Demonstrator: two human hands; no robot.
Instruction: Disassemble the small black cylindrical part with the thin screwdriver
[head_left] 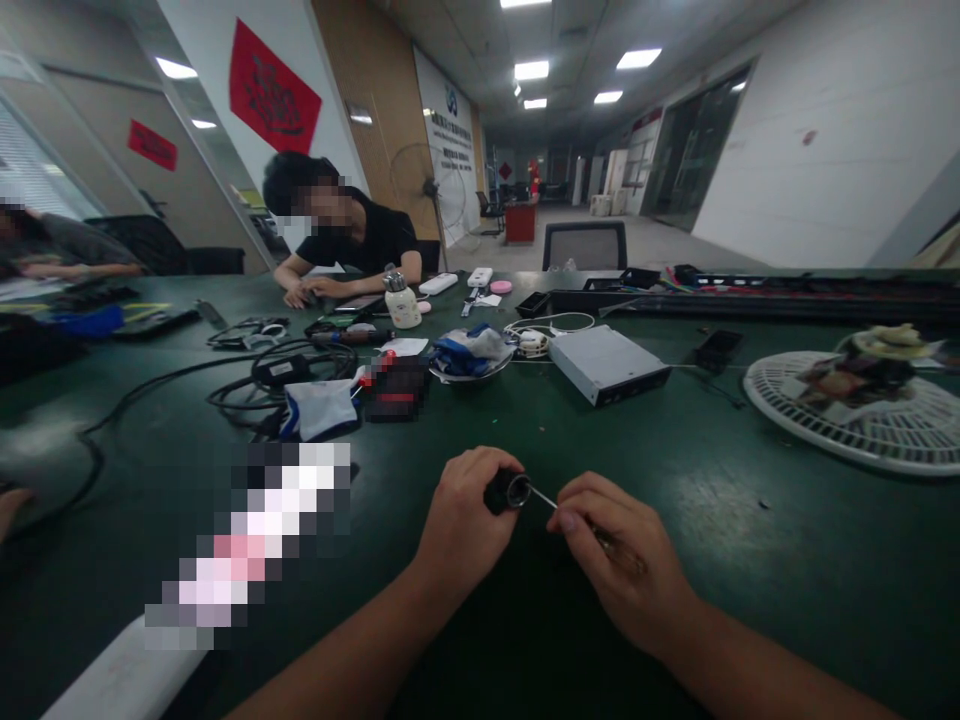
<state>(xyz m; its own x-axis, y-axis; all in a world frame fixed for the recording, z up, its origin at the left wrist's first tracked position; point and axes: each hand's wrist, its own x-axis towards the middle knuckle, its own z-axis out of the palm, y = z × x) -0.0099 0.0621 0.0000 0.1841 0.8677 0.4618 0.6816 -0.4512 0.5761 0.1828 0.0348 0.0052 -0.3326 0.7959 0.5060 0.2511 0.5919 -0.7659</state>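
Near the middle of the green table, my left hand (471, 510) is closed round a small black cylindrical part (508, 489) whose round, metallic-looking rim faces me. My right hand (619, 560) grips a screwdriver (541, 495) with a thin metal shaft and a brownish, partly covered handle. The shaft points left, and its tip is at the rim of the black part; whether it touches or goes inside, I cannot tell. Both hands are above the table, a short gap apart.
On the green table (405, 640), a grey metal box (607, 362), a bowl with blue-white cloth (471, 352), black cables (281, 375) and a white round grille (795, 410) lie beyond my hands. A person (360, 240) sits across. A blurred-out object is at left.
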